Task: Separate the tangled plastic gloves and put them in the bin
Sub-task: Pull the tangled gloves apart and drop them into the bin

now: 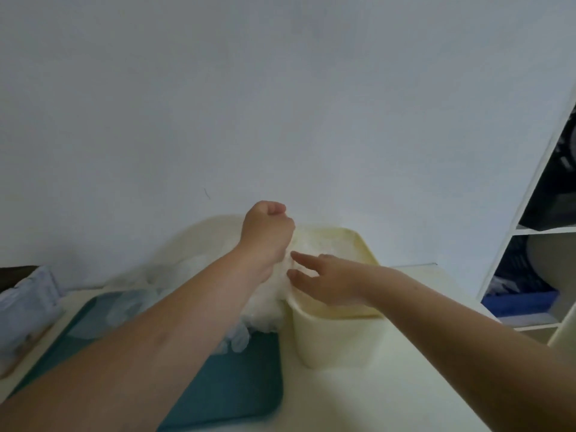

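1. Plain white wall (280, 88) fills most of the head view, with a cream table (389, 394) along the bottom. It's the only camera, so everything below is from it.
2. The cream bin (330, 341) stands upright on the table, roughly mid-frame, and I'll place everything off that.
3. Left of the bin, touching its side, is a teal tray (237, 385). The gloves (265, 307) are a cloudy clear wad piled on the tray, right against the bin's left wall, and some of the film reaches up over its rim.
4. The left hand (268, 232) is up above the bin's far-left corner, with its fingers curled into a tight fist. Glove film runs up into it, so it looks like it's gripping a piece.
5. The right hand (327, 282) hovers over the bin's near-left rim. Its fingers (300, 258) are straight and slightly spread, tips touching the wad.
6. Well right of the bin is a white shelf unit (536, 238) with something blue (523, 302) on it, too blurry to name.
7. Far left of the bin, past the tray, sits a pale packet (28, 304).
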